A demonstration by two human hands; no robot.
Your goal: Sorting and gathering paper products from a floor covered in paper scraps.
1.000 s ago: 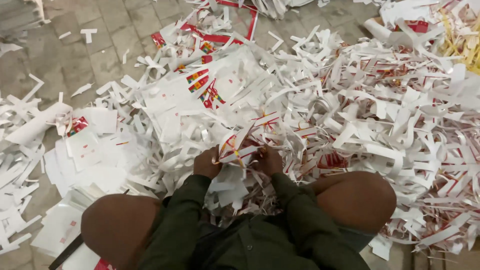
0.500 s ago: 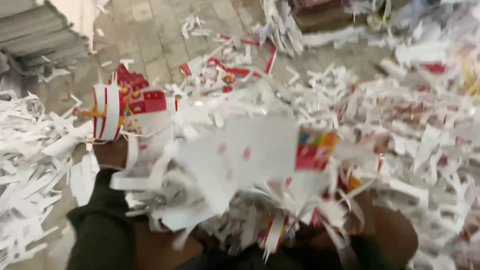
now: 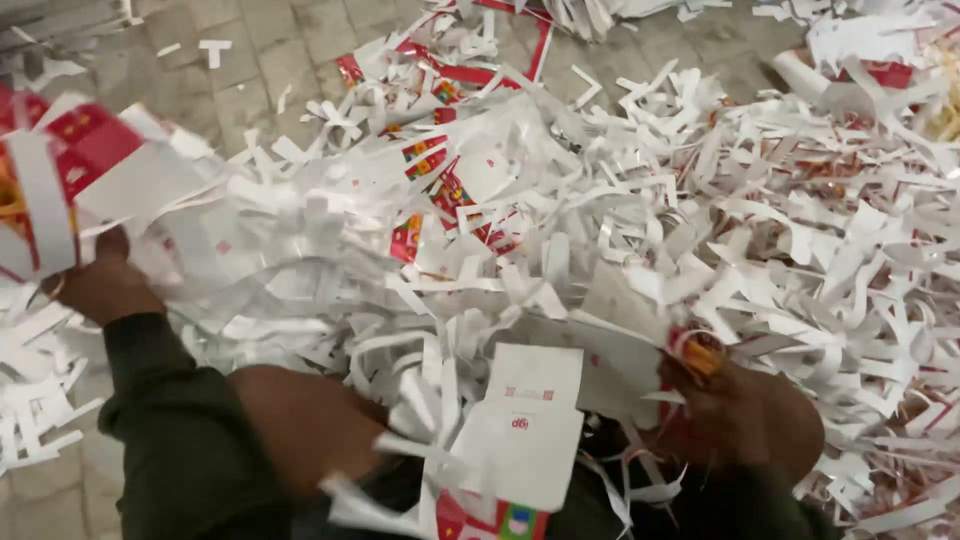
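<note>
- Your left hand (image 3: 100,285) is closed on a bundle of white and red card sheets (image 3: 70,185), lifted out to the far left above the tiled floor (image 3: 260,50).
- You seem to be mid-sort, pulling whole sheets out of the scrap; the next move likely calls for a clear spot to set that bundle down.
- The heap of paper strips (image 3: 620,230) fills the middle, against your knees.
- Your right hand (image 3: 700,385) pinches a small red and yellow scrap (image 3: 698,350) at the heap's near edge.
- Half a second ago the loose sheets were flying up in front of you; now they have dropped.
</note>
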